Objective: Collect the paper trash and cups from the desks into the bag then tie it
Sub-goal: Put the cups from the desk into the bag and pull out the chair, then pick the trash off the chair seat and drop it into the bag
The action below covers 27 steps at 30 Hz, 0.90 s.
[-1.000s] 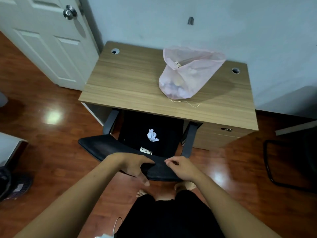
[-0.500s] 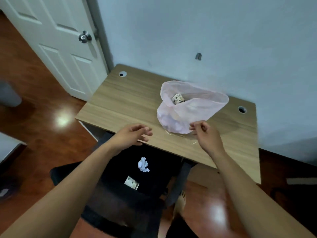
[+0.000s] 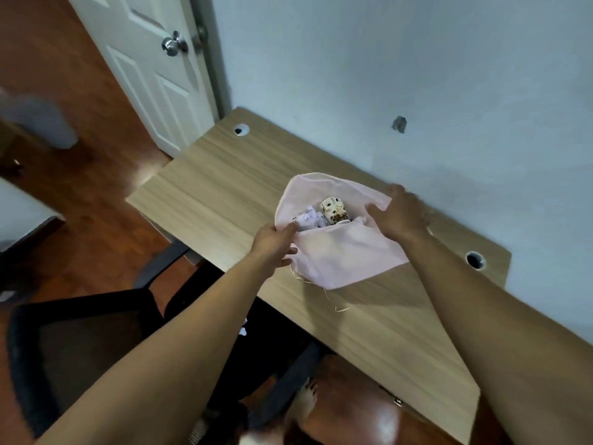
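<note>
Now at the pale wood-grain tabletop, you reach both arms to the soft pink bag of thin, cloth-like material. It lies slumped near the wall side with its mouth tipped up toward you.

Your left grip pinches the near-left edge of the mouth, thumb above and fingers curled beneath. Your right grip straddles the far-right rim, with the thumb toward the opening and the fingers spread over the outside. Blur hides whether it has closed on the fabric. Taking the rim at opposite sides looks meant to gather the limp mouth, either to hold it wide or to draw it together for tying.

Inside the bag, a cream paper cup with brown spots stands against the back fold. Crumpled white paper lies just beside it on the left, touching the near lip. The rest of the contents are hidden by the bag wall. A thin pale string trails from the bag's lower edge across the wood toward you.

Below the tabletop's front edge sits a black mesh office chair. A small white scrap shows on its seat; it is too small to identify, but it is possibly trash you have yet to collect. If so, tying should wait.
</note>
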Each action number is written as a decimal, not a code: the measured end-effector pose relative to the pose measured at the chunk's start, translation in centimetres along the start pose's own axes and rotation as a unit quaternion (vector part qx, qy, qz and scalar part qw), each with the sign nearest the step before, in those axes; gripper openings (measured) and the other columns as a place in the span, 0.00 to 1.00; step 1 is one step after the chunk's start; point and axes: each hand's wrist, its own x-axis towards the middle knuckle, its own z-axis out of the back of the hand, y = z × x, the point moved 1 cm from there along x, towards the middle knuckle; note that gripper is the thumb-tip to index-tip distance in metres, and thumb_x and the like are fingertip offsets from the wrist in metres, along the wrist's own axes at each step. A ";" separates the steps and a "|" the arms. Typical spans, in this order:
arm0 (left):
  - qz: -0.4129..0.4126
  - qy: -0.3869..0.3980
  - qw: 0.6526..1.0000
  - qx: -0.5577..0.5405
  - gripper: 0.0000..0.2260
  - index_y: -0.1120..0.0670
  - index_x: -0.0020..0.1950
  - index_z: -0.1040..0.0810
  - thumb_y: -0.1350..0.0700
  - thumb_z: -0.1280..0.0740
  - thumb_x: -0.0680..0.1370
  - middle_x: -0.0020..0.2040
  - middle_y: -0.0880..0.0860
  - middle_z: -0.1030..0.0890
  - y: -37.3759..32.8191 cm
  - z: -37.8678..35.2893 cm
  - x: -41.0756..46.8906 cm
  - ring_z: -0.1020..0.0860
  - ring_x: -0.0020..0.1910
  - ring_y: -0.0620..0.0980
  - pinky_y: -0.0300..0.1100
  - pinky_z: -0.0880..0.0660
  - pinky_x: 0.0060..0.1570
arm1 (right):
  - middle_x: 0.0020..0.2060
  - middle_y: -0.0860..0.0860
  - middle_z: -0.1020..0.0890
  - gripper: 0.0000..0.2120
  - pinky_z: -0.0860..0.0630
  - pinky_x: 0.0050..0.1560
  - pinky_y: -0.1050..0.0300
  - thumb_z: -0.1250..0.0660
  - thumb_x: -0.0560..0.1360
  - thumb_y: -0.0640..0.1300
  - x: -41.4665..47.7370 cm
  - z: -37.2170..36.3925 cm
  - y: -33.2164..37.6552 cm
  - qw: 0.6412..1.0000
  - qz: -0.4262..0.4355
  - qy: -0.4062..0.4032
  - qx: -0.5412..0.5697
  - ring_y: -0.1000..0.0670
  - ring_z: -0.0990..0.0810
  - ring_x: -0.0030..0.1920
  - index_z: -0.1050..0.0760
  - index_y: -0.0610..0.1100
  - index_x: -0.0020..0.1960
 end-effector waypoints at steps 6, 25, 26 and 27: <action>-0.024 0.007 0.992 -0.126 0.10 0.55 0.65 0.18 0.53 0.32 0.87 0.56 0.57 0.11 0.6 3.3 0.0 0.14 0.48 0.54 0.50 0.14 0.51 | 0.37 0.45 0.16 0.18 0.27 0.41 0.51 0.33 0.84 0.49 1.3 -2.1 1.0 0.992 0.055 0.091 0.061 0.40 0.17 0.47 0.20 0.43 0.37; -0.085 -0.226 0.965 -0.101 0.15 0.57 0.58 0.16 0.46 0.33 0.87 0.50 0.60 0.19 3.7 31.2 -5.7 0.21 0.45 0.55 0.45 0.15 0.40 | 0.42 0.41 0.11 0.17 0.22 0.42 0.52 0.21 0.79 0.51 -11.1 -13.2 17.7 0.840 0.085 0.434 0.313 0.46 0.16 0.37 0.13 0.36 0.56; -0.082 -0.226 0.967 -0.085 0.15 0.58 0.58 0.15 0.47 0.33 0.87 0.49 0.60 0.18 4.2 32.4 -5.6 0.20 0.46 0.55 0.46 0.14 0.44 | 0.42 0.41 0.11 0.16 0.22 0.42 0.52 0.22 0.80 0.51 -11.7 -14.4 18.3 0.838 0.076 0.433 0.323 0.46 0.16 0.38 0.13 0.37 0.54; -0.079 -0.226 0.969 -0.065 0.16 0.60 0.58 0.15 0.48 0.32 0.87 0.49 0.60 0.17 4.7 33.6 -5.4 0.19 0.46 0.54 0.48 0.14 0.49 | 0.43 0.41 0.11 0.16 0.22 0.43 0.51 0.22 0.80 0.52 -12.3 -15.5 18.9 0.838 0.070 0.429 0.330 0.46 0.16 0.38 0.12 0.38 0.53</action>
